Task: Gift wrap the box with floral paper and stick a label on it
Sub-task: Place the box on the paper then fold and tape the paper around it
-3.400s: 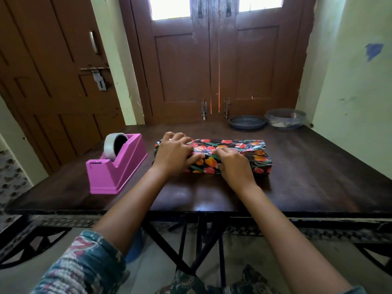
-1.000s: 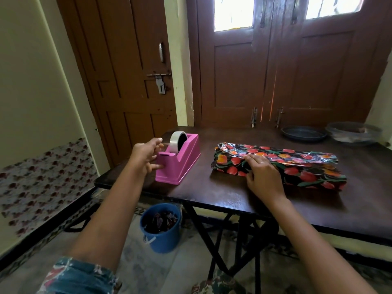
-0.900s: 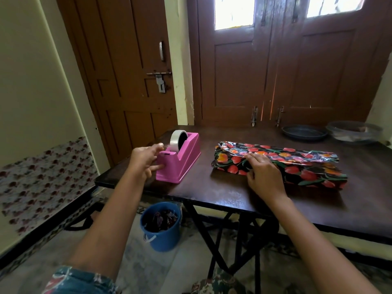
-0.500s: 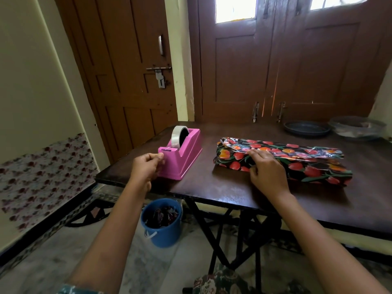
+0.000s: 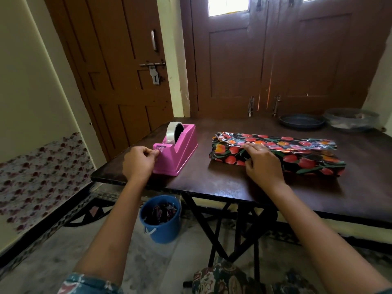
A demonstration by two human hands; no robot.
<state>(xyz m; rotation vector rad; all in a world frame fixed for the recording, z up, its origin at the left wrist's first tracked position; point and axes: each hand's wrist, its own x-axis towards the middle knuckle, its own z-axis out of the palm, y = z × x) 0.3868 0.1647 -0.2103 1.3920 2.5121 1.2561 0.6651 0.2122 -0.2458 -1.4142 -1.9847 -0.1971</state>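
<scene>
The box wrapped in black floral paper [image 5: 297,151] lies on the dark wooden table [image 5: 222,183], right of centre. My right hand [image 5: 262,162] rests on its left part, fingers pressing the paper fold down. A pink tape dispenser [image 5: 180,151] with a clear tape roll [image 5: 172,132] stands at the table's left end. My left hand [image 5: 139,161] is at the dispenser's front cutter, with thumb and fingers pinching the clear tape end there. No label is in view.
A dark round dish [image 5: 301,122] and a clear bowl [image 5: 350,119] sit at the table's far right. A blue bucket [image 5: 161,219] with scraps stands on the floor under the table's left edge. Brown doors stand behind the table.
My left hand left the box, went to the dispenser and now pinches the tape end at the cutter. My right hand stays pressing on the paper. My view has turned left.
</scene>
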